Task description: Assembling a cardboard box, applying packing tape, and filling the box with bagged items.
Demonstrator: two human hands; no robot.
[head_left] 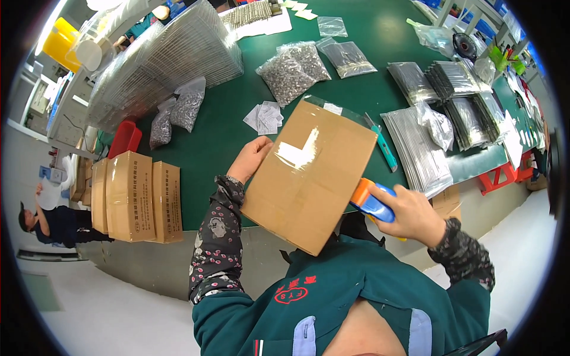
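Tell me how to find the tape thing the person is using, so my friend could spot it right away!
Start at the big green table, then come down to the flat brown cardboard box tilted at its near edge. At the box's right edge, the right hand grips a blue and orange tape dispenser. Unlike the slim teal knife lying on the table, it is chunky and two-coloured.

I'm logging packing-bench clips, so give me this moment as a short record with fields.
left hand: left hand grips the far left edge of the cardboard box
right hand: right hand holds a blue and orange tape dispenser against the box's right edge
box: closed, tilted, clear tape shining on top
table: green table with bags of small metal parts
left of the table: three stacked cartons
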